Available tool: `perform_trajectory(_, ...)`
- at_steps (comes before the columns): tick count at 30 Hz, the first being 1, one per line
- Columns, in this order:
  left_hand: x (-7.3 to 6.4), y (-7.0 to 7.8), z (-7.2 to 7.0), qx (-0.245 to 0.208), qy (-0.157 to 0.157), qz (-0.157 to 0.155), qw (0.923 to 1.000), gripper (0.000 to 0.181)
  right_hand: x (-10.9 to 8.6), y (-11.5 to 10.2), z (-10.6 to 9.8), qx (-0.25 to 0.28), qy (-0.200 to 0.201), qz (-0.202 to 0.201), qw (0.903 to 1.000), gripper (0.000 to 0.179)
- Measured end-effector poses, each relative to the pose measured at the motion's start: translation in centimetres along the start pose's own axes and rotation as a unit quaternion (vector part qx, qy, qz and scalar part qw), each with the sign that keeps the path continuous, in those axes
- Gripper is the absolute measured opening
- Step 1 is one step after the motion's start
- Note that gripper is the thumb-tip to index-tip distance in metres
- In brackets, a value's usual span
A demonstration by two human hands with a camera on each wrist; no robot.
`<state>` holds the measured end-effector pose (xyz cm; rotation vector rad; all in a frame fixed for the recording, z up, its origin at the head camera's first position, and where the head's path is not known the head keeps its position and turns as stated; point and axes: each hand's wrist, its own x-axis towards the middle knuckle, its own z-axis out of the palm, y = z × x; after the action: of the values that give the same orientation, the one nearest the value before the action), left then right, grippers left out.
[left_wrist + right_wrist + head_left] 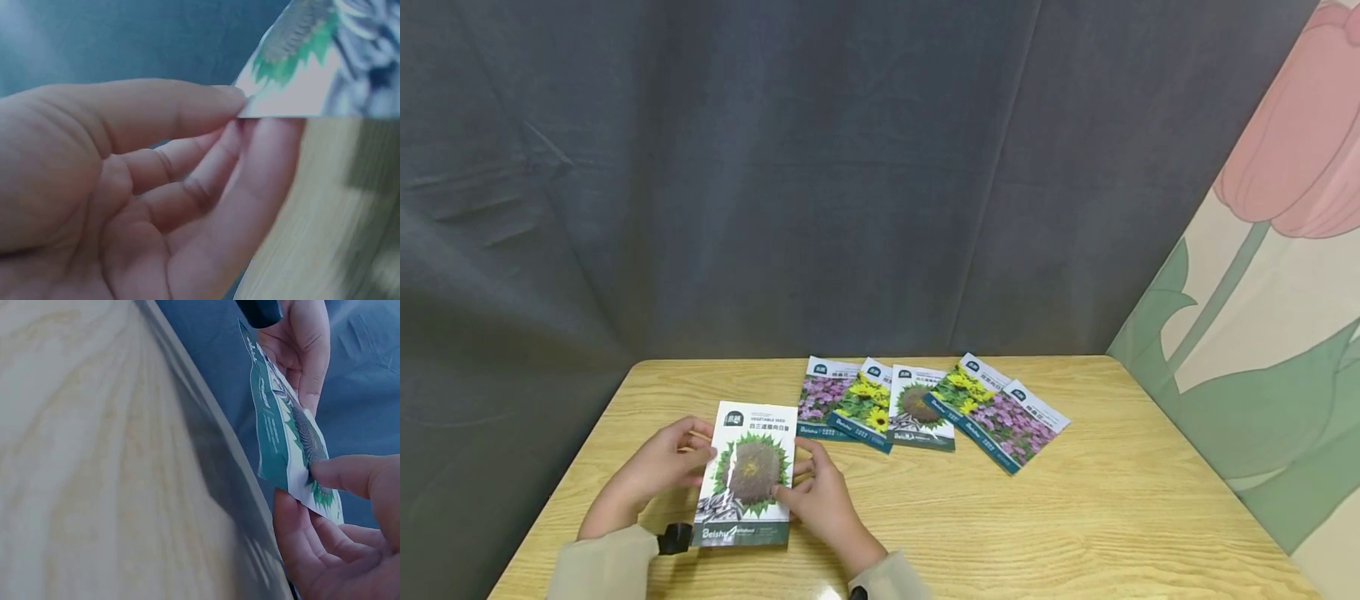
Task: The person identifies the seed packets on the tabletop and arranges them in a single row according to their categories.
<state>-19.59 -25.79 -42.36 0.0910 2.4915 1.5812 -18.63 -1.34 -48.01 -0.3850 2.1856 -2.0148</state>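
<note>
A white seed packet [752, 475] with a sunflower head, striped seeds and a dark green bottom band is held up above the front left of the table. My left hand [666, 458] pinches its left edge between thumb and fingers, as the left wrist view shows the thumb [181, 106] on its printed face. From the other side, my right hand [823, 497] pinches the right edge, thumb in front and fingers behind. In the right wrist view the packet [290, 431] is tilted and bends slightly, with both hands on it. The packet's back is hidden.
Towards the table's [1075, 517] back lie several more packets: a purple-flower packet [820, 404], a yellow-flower packet [865, 400], another sunflower packet [917, 404], and, overlapping at right, a second yellow-flower packet [966, 383] and purple-flower packet [1018, 425]. A dark curtain [820, 183] hangs behind.
</note>
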Motion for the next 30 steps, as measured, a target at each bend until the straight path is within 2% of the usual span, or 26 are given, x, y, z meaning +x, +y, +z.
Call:
perform_trajectory(6, 0.2, -0.9, -0.2, 0.026, -0.005, -0.014, 0.9996, 0.024, -0.2, 0.6, 0.5, -0.003, -0.016, 0.012, 0.9998, 0.071)
perform_trajectory(10, 0.2, -1.4, -0.4, 0.038, -0.004, -0.023, 0.9990, 0.022, -0.3, 0.8, 0.9, 0.013, -0.025, 0.020, 0.9994, 0.069)
perform_trajectory(20, 0.0, -2.1, -0.4, 0.062, -0.012, -0.090, 0.9939, 0.016, -0.4, 1.3, 1.2, 0.006, -0.039, 0.010, 0.9992, 0.062)
perform_trajectory(25, -0.2, -2.4, -0.3, 0.072, -0.018, -0.106, 0.9916, 0.013, -0.4, 1.7, 1.4, 0.010, -0.044, 0.005, 0.9989, 0.058)
perform_trajectory(30, -0.3, -2.7, -0.1, 0.075, -0.020, -0.127, 0.9889, 0.012, -0.4, 1.9, 1.6, 0.008, -0.049, 0.018, 0.9986, 0.055)
